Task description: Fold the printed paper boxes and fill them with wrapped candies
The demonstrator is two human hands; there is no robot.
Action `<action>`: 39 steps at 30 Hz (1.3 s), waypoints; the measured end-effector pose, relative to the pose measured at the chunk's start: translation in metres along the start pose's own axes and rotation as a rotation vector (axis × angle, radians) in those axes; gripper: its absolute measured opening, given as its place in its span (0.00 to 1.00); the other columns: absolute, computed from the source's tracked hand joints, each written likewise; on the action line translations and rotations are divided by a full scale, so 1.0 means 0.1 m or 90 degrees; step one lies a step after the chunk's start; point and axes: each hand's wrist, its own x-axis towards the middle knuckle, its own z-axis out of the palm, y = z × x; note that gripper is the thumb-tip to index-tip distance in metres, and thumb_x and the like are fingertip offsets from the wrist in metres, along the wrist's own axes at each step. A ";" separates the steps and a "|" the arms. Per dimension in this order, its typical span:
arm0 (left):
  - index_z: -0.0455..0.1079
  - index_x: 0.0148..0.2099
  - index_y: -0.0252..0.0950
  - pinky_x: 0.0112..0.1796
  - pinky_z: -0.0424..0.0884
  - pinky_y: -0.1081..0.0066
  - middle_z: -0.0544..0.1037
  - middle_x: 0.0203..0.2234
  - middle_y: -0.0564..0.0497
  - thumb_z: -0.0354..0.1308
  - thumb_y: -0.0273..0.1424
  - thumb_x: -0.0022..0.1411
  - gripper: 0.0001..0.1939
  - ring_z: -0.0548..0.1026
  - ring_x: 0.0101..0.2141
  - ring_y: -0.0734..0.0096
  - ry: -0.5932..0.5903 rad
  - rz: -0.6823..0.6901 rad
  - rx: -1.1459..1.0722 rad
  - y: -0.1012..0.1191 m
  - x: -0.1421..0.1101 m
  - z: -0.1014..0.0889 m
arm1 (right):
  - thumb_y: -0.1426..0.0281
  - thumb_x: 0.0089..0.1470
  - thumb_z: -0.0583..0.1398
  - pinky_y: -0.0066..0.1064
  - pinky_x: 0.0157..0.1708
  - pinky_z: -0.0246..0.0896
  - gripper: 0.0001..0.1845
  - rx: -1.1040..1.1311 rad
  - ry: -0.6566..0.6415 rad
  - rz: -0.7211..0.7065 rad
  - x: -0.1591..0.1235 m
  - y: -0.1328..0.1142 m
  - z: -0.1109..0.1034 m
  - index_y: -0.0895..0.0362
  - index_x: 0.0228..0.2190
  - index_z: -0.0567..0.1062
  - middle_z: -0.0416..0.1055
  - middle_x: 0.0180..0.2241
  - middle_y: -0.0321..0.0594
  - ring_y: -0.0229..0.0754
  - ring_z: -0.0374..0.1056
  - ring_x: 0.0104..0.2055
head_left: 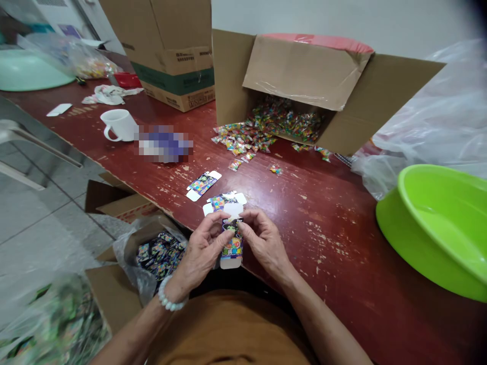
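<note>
My left hand (201, 253) and my right hand (264, 243) both pinch a small printed cardboard box (232, 251), held upright at the table's near edge. Their fingertips press its upper part and hide some of it. Just beyond my fingers, a second printed carton blank (224, 203) lies on the table, touching or nearly touching the held box. A third flat blank (203, 185) lies farther out. Several small colourful wrapped candies (238, 139) spill from an open cardboard carton (304, 76) onto the table. A white beaded bracelet (167, 295) circles my left wrist.
The worn red-brown wooden table (315, 223) holds a white mug (119, 125), a pixelated blurred object (163, 144) and a lime-green basin (437, 228) at right. Below its near left edge, a plastic-lined carton (160, 256) holds printed blanks. Another carton (171, 56) and a pale green basin (26, 71) stand farther back.
</note>
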 end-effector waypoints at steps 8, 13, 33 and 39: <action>0.66 0.50 0.38 0.32 0.72 0.74 0.78 0.33 0.52 0.63 0.42 0.61 0.19 0.76 0.31 0.72 -0.007 -0.083 -0.057 0.02 -0.02 0.01 | 0.60 0.56 0.63 0.26 0.33 0.61 0.12 -0.011 -0.066 0.082 0.06 0.04 -0.17 0.57 0.30 0.74 0.71 0.28 0.34 0.35 0.65 0.30; 0.71 0.44 0.37 0.37 0.73 0.72 0.79 0.36 0.51 0.63 0.39 0.61 0.13 0.77 0.36 0.69 0.008 -0.004 0.060 -0.05 0.03 -0.03 | 0.64 0.51 0.67 0.27 0.33 0.64 0.21 0.059 -0.061 0.096 0.08 0.05 -0.16 0.52 0.46 0.70 0.74 0.29 0.31 0.36 0.70 0.30; 0.67 0.59 0.40 0.29 0.70 0.73 0.78 0.32 0.50 0.49 0.53 0.67 0.28 0.72 0.27 0.73 -0.101 -0.187 -0.218 -0.13 -0.01 0.14 | 0.61 0.57 0.64 0.31 0.27 0.71 0.08 0.033 -0.049 -0.045 -0.08 -0.05 -0.12 0.52 0.31 0.77 0.76 0.40 0.40 0.39 0.73 0.31; 0.69 0.59 0.39 0.26 0.68 0.73 0.78 0.32 0.50 0.55 0.51 0.64 0.29 0.71 0.25 0.72 -0.054 -0.170 -0.176 -0.10 0.00 0.15 | 0.67 0.58 0.64 0.38 0.44 0.71 0.03 -0.038 -0.039 -0.169 -0.09 -0.01 -0.09 0.52 0.33 0.79 0.78 0.38 0.41 0.44 0.74 0.42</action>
